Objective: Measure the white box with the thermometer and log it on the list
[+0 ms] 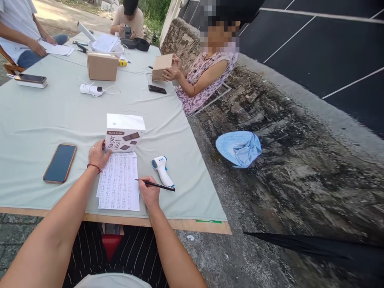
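Observation:
A white box (126, 123) printed "Su-per Meal" stands upright on the table. My left hand (98, 154) is at its lower left corner, thumb across the front and fingers along the side, partly hidden. Sheets of paper (119, 184) covered in small handwriting lie in front of the box. In my right hand (150, 192) is a black pen (160, 185), its tip over the right edge of the top sheet. A white and blue infrared thermometer (163, 171) lies just beyond my right hand. Left of my left forearm lies a phone (60, 163) in a brown case.
A pale cloth covers the table (81, 120). Farther back are a brown carton (102, 67), a white device with a cable (91, 89) and a dark phone (157, 89). A person at right holds a small cardboard box (162, 66). A blue hat (239, 148) lies right of the table.

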{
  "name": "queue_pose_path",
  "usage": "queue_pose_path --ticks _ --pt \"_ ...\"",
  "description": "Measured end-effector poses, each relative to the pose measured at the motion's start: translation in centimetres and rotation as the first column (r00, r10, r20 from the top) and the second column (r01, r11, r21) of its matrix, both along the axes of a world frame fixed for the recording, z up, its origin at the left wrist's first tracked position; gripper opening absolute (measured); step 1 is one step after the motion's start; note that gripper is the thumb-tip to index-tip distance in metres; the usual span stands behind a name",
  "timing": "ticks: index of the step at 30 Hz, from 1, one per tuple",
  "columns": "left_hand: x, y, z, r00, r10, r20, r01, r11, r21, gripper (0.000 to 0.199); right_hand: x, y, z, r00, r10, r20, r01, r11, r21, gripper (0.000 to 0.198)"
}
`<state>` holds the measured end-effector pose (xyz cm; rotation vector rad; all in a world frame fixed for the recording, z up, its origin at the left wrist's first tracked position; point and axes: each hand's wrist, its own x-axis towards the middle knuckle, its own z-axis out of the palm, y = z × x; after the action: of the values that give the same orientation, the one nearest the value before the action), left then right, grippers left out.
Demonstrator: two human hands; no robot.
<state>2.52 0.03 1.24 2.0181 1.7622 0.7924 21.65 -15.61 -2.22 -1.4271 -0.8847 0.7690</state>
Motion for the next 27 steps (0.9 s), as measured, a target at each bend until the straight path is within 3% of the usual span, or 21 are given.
queue_pose_path --ticks 9,16,27 --pt "0.04 -0.05 -0.01 1.000 -0.011 -0.002 0.011 1.000 0.007 0.044 0.37 0.80 0.25 0.998 -0.026 0.060 0.022 0.998 0.064 0.017" --pt "0.12 -0.19 0.11 1.000 0.001 0.007 -0.001 1.000 -0.003 0.045 0.09 0.45 0.12 0.996 0.070 0.047 -0.071 0.997 0.022 0.014" --pt "0.06 -0.01 -0.07 1.000 -0.008 0.003 0.008 1.000 0.002 0.044 0.03 0.58 -0.01 0.992 0.076 0.097 -0.077 0.997 0.011 0.011"
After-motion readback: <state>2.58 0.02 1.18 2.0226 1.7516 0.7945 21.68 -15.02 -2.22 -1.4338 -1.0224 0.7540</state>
